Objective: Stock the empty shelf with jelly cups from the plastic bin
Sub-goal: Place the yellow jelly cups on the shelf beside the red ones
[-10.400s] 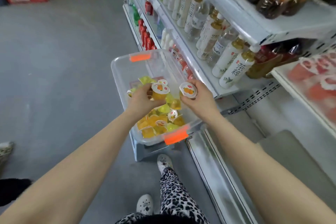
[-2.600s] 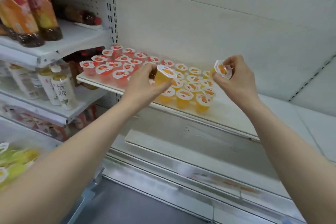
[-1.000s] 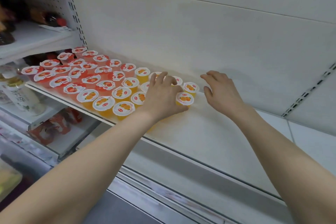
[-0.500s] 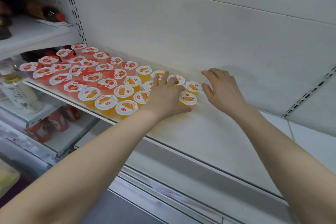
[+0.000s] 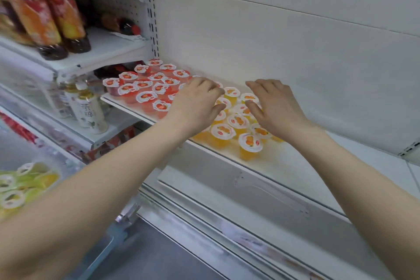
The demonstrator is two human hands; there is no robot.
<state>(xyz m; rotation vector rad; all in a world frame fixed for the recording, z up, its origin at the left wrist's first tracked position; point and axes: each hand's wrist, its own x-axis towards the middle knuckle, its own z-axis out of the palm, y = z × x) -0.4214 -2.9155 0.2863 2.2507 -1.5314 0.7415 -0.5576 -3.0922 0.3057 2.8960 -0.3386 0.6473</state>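
Observation:
Rows of jelly cups stand on the white shelf (image 5: 284, 161): red jelly cups (image 5: 145, 95) on the left, orange jelly cups (image 5: 248, 143) beside them on the right. My left hand (image 5: 197, 104) hovers palm down over the seam between the red and orange cups, fingers apart, holding nothing. My right hand (image 5: 275, 107) rests palm down over the right orange cups, fingers spread, nothing gripped. The plastic bin (image 5: 25, 184) with green and yellow cups shows at the lower left, partly behind my left forearm.
To the left, neighbouring shelves carry juice bottles (image 5: 45, 18) above and tea bottles (image 5: 88, 109) below. The shelf's bare right half runs toward a slotted upright (image 5: 409, 149). A lower metal ledge (image 5: 227, 223) juts out beneath.
Both hands have let go of the cups they carried, which now stand on the shelf. The hands have drawn back slightly over the orange cups and the view has swung left, showing the bin.

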